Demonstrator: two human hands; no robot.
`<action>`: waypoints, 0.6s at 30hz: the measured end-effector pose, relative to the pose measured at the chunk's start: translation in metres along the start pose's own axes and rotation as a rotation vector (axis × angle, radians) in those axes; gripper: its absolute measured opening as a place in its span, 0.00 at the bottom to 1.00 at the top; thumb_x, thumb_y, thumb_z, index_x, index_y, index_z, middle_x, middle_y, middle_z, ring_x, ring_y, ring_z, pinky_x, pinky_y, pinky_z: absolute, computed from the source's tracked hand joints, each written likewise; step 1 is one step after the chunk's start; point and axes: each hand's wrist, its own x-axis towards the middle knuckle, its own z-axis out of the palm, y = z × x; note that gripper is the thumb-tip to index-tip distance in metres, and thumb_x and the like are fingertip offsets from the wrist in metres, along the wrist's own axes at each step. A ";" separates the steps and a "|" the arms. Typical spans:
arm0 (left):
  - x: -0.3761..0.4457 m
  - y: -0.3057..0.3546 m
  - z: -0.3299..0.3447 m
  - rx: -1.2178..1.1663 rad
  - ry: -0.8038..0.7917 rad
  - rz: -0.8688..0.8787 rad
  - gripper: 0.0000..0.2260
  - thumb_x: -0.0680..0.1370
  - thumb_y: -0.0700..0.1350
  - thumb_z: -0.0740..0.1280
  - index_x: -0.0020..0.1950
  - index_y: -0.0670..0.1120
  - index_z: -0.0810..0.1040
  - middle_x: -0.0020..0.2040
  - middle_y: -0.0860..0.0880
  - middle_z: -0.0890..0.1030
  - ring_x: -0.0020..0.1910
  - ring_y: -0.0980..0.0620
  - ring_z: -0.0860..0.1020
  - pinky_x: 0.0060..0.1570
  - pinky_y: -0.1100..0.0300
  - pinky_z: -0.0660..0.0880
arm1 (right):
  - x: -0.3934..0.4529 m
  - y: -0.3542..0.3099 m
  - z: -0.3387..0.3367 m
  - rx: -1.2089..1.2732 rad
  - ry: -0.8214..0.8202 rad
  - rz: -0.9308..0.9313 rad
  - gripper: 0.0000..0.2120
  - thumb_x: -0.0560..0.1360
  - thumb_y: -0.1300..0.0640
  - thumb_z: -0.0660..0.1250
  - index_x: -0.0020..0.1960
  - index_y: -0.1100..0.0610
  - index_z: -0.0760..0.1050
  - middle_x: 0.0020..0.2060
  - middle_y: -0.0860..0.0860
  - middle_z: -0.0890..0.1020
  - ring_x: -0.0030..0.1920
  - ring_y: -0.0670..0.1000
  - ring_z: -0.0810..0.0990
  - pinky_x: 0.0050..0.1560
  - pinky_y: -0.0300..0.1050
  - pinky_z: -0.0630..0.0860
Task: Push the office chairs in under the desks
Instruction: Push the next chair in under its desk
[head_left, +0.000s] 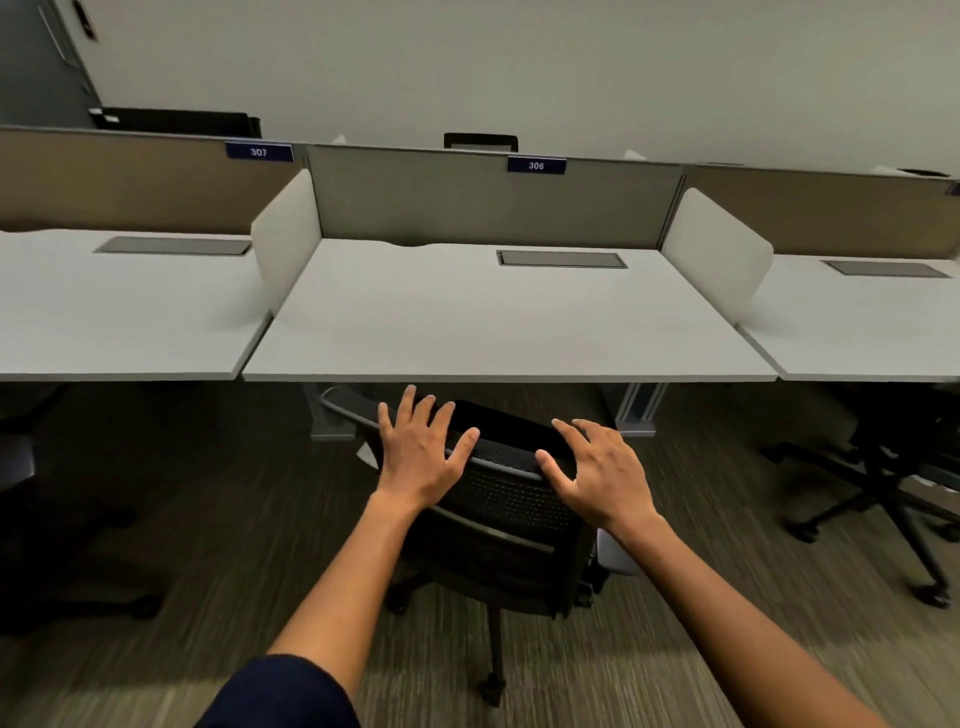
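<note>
A black mesh-backed office chair (506, 499) stands in front of the white middle desk (498, 332), which is labelled 306. The chair's seat is partly under the desk's front edge and its wheeled base is on the carpet. My left hand (421, 449) lies flat on the left part of the backrest's top, fingers spread. My right hand (597, 475) rests on the right part of the top edge, fingers spread and slightly curled. Neither hand is wrapped around the backrest.
A second black office chair (893, 467) stands out from the right desk (857, 338). Another dark chair (31, 467) sits at the left desk (119, 322), labelled 307. White side dividers and grey back panels separate the desks. Striped carpet covers the floor.
</note>
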 end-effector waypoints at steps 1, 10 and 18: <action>0.009 0.003 0.003 0.003 -0.003 -0.001 0.37 0.77 0.69 0.45 0.77 0.49 0.68 0.79 0.44 0.65 0.82 0.44 0.49 0.76 0.36 0.39 | 0.010 0.007 0.000 -0.005 -0.006 -0.006 0.34 0.79 0.32 0.50 0.78 0.49 0.64 0.73 0.54 0.72 0.72 0.55 0.69 0.71 0.52 0.68; 0.093 0.025 0.025 0.044 -0.123 -0.019 0.33 0.80 0.68 0.49 0.80 0.51 0.61 0.81 0.45 0.59 0.82 0.45 0.42 0.74 0.36 0.33 | 0.106 0.066 0.007 0.004 -0.061 -0.064 0.32 0.80 0.33 0.49 0.79 0.47 0.61 0.74 0.54 0.71 0.73 0.56 0.68 0.72 0.53 0.67; 0.156 0.045 0.046 0.072 -0.193 -0.030 0.32 0.82 0.67 0.47 0.82 0.52 0.56 0.83 0.44 0.53 0.82 0.44 0.39 0.75 0.39 0.33 | 0.184 0.115 0.015 -0.017 -0.084 -0.082 0.34 0.78 0.29 0.45 0.80 0.43 0.56 0.75 0.54 0.69 0.75 0.57 0.66 0.73 0.55 0.66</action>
